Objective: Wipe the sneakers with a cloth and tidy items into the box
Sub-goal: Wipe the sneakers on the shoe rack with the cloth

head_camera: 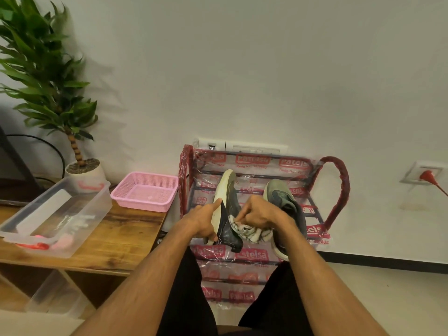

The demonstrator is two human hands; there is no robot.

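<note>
Above the rack, left hand grips a dark, white-soled sneaker.

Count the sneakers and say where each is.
2. The dark sneaker is gripped by the left hand over the rack; the grey sneaker lies on the rack behind the right hand. No others show.

The table is topped with grained, matt wood. The box is moulded of clear, smooth plastic, the basket of pink perforated plastic. The rack is wrapped in glossy printed film. The cloth is woven nubby; the sneaker is finished dull.
</note>
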